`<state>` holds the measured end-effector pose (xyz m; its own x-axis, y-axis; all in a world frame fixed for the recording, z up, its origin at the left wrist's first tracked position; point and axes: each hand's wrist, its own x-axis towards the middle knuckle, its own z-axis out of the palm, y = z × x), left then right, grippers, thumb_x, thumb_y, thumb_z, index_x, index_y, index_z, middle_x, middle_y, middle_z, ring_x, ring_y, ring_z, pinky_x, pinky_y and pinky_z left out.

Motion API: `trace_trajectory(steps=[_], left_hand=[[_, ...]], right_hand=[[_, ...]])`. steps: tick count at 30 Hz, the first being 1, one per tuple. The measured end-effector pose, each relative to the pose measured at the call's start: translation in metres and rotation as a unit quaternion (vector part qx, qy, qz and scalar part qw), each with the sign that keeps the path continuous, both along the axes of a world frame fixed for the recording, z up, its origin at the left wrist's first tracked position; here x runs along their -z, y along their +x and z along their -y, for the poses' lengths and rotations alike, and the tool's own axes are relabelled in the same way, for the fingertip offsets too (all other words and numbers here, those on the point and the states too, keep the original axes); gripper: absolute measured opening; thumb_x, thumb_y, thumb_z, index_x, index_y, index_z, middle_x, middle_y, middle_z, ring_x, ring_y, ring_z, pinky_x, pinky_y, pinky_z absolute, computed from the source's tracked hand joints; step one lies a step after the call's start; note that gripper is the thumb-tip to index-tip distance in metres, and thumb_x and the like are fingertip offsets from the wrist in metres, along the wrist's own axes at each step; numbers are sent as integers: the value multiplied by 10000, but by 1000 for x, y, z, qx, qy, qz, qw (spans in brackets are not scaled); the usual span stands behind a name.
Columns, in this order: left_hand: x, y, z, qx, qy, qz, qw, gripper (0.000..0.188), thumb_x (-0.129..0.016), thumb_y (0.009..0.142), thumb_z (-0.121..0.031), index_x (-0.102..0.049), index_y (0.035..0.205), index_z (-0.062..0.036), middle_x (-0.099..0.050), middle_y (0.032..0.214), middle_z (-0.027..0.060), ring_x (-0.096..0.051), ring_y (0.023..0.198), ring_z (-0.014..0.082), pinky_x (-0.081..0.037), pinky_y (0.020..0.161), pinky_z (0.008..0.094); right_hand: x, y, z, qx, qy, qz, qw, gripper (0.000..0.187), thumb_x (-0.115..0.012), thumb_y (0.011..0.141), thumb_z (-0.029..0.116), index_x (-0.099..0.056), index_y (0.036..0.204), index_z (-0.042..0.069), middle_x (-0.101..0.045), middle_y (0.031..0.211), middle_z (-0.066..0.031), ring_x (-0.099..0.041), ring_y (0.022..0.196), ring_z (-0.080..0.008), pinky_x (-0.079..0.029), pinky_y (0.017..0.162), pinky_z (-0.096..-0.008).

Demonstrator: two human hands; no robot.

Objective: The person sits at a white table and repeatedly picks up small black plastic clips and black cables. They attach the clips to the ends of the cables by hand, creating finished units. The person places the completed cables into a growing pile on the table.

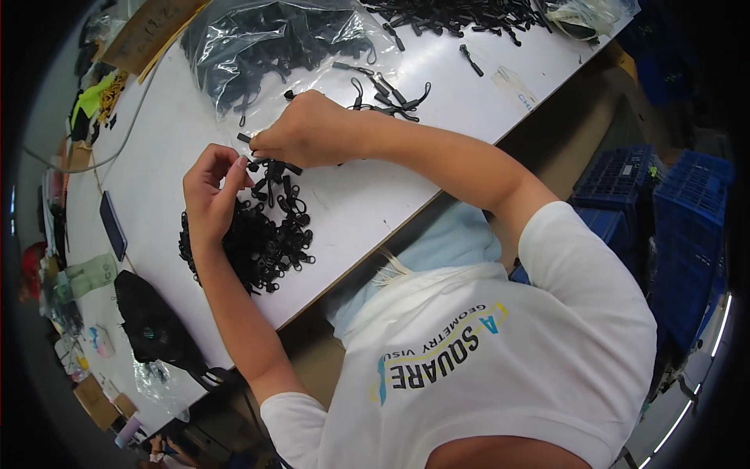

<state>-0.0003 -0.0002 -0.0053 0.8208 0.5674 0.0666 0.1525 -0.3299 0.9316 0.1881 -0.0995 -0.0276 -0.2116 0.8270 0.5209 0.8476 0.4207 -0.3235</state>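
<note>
My right hand (305,133) is closed, and the end of a black cord zipper pull (244,137) sticks out past its fingertips. Close beside it, my left hand (212,187) is curled with thumb and finger pinched at a small black piece (251,166), which looks like a zipper slider; the fingers partly hide it. Below both hands lies a heap of black zipper sliders (266,242), some of it behind my left wrist. Several loose cord pulls (394,95) are scattered on the white table (375,195) beyond my right forearm.
A clear plastic bag (273,55) of black pulls lies at the far side, with a larger black heap (461,12) to its right. At left are a dark phone (113,225) and a black bag (156,324). Blue crates (687,234) stand on the right.
</note>
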Motion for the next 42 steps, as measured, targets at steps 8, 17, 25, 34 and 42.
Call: trace_trajectory(steps=[8, 17, 25, 34, 42], left_hand=[[4, 4, 9, -30, 41, -6, 999, 99, -576, 899, -66, -546, 842, 10, -566, 702, 16, -541, 615, 70, -422, 576, 199], [2, 23, 35, -102, 213, -15, 972, 124, -594, 837, -43, -544, 738, 12, -532, 525, 10, -492, 472, 55, -372, 448, 216], [3, 20, 36, -148, 101, 56, 982, 157, -608, 856, -70, -577, 729, 18, -530, 518, -11, -445, 447, 21, -317, 421, 190], [1, 17, 21, -35, -58, -15, 998, 339, -477, 952, -206, -592, 729, 22, -508, 498, 43, -511, 465, 103, -393, 452, 267], [3, 20, 27, -199, 114, 52, 972, 191, -555, 861, -102, -618, 739, 30, -512, 507, 61, -440, 460, 80, -370, 462, 271]], right_hand=[[-5, -6, 2, -7, -60, 19, 998, 154, -572, 842, 244, -620, 790, 107, -588, 572, -107, -588, 525, -306, -442, 486, -419], [-18, -12, 8, 11, -215, 58, 975, 107, -582, 773, 152, -645, 802, 71, -634, 666, -143, -637, 646, -324, -492, 584, -423], [5, -23, 7, 48, -51, -85, 994, 196, -600, 866, 229, -574, 809, 43, -576, 571, -130, -594, 538, -319, -466, 515, -412], [-2, -7, 5, 12, -24, -94, 995, 95, -650, 826, 135, -604, 839, 53, -578, 579, -103, -581, 513, -289, -428, 488, -367], [-6, -3, 3, -36, 9, -52, 998, 193, -683, 785, 218, -574, 711, 78, -511, 490, -75, -543, 452, -271, -416, 448, -368]])
